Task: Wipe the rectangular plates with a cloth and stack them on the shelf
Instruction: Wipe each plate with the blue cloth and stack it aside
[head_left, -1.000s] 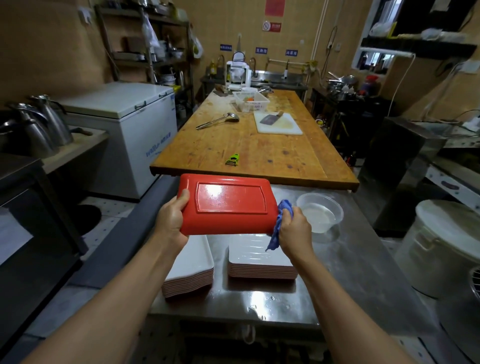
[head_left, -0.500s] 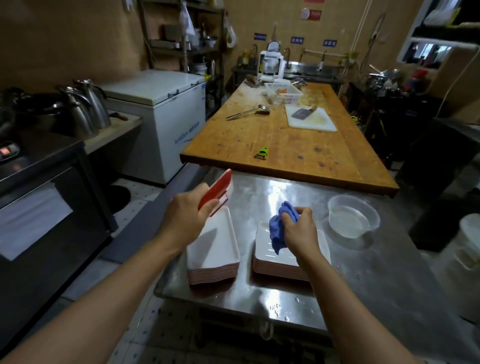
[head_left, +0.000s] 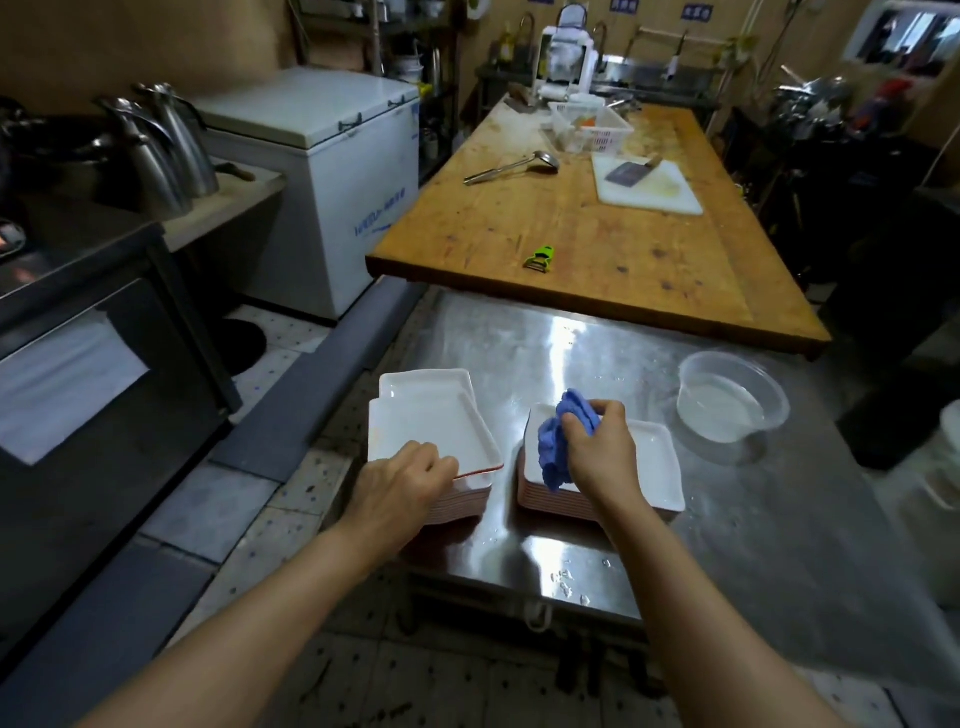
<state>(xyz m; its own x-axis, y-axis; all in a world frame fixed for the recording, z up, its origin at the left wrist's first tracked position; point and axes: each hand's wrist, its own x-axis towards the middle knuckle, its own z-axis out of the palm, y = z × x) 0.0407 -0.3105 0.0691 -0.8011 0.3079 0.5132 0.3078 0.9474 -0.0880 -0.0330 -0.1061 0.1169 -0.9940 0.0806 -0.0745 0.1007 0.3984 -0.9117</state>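
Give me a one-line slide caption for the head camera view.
Left hand sets a plate on the left stack while the right hand holds a blue cloth over the right stack.

walls: tan tiled wall (head_left: 130, 41) | floor: pale speckled tiled floor (head_left: 270, 525) | left: white chest freezer (head_left: 322, 171), dark steel oven cabinet (head_left: 78, 374) with two steel jugs (head_left: 166, 150) behind | centre: wet stainless steel bench (head_left: 597, 364) butting a long wooden bench (head_left: 597, 234) | far: metal rack shelf (head_left: 395, 52), steel sink counter (head_left: 639, 78) | light: bright window (head_left: 909, 36) upper right
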